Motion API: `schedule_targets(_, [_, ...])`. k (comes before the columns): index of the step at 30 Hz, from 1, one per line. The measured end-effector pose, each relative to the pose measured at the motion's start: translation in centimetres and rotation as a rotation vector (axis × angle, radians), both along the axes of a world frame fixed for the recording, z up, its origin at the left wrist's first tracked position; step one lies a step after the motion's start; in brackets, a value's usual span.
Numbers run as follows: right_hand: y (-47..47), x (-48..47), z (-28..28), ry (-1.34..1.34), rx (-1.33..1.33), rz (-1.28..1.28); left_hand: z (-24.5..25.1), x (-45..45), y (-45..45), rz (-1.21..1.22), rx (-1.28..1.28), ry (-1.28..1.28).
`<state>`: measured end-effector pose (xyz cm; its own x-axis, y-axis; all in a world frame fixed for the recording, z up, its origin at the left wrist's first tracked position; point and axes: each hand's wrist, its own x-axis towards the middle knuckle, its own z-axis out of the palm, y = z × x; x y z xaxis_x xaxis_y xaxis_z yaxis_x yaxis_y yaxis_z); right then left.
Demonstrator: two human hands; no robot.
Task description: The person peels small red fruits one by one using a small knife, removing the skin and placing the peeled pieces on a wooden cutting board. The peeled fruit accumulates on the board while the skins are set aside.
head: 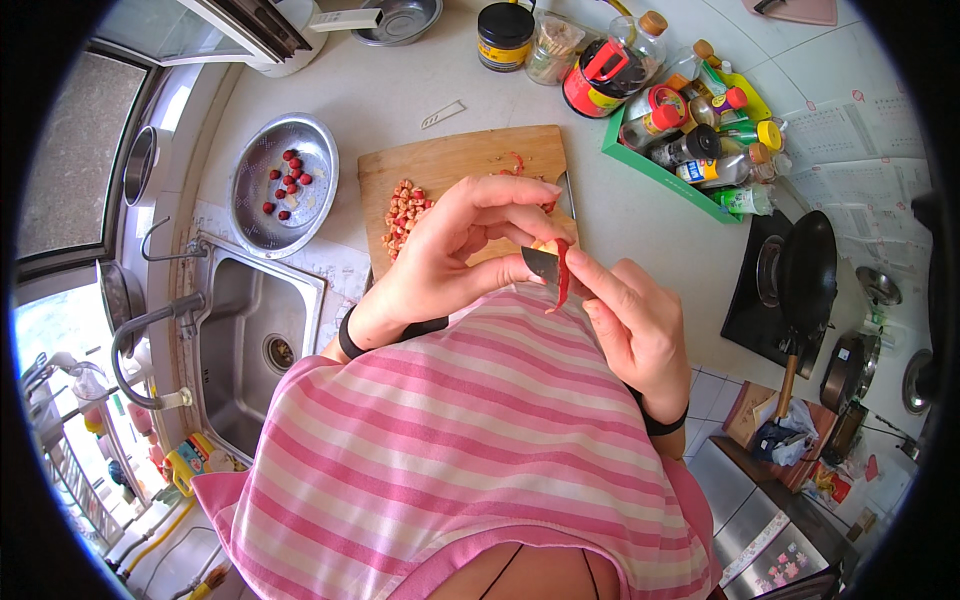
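My left hand [469,244] pinches a small round fruit [547,246] with pale flesh between thumb and fingertips. A strip of red peel [562,277] hangs down from it. Against the fruit lies a dark knife blade [538,262]; my right hand [634,322] is closed around the knife, its handle hidden by the fingers. Beneath the hands is a wooden cutting board [465,154] with a heap of chopped red and pale fruit pieces [405,214] and red peel scraps [516,161]. Left of the board, a perforated metal colander [251,187] holds several small red fruits [289,180].
A steel sink [247,360] with a faucet [150,315] lies at the left. Behind the board are a white slotted blade guard [442,114], a black-lidded jar [505,37] and a green box [667,180] of bottles. A wok [808,262] stands on the stove at the right.
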<state>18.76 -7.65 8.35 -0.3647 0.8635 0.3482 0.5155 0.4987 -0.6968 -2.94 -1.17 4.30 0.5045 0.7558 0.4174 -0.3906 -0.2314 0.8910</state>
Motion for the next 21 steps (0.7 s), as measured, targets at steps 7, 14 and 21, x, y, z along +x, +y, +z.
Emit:
schedule_targets(7, [0.0, 0.4, 0.1, 0.055, -0.09, 0.047, 1.0, -0.8, 0.4, -0.041, 0.124, 0.135])
schedule_targets(14, [0.1, 0.8, 0.1, 0.111, -0.185, 0.092, 1.4, -1.2, 1.0, -0.088, 0.205, 0.225])
schedule_targets(21, [0.1, 1.2, 0.1, 0.128, -0.202, 0.124, 1.5, -1.0, 1.1, -0.114, 0.152, 0.169])
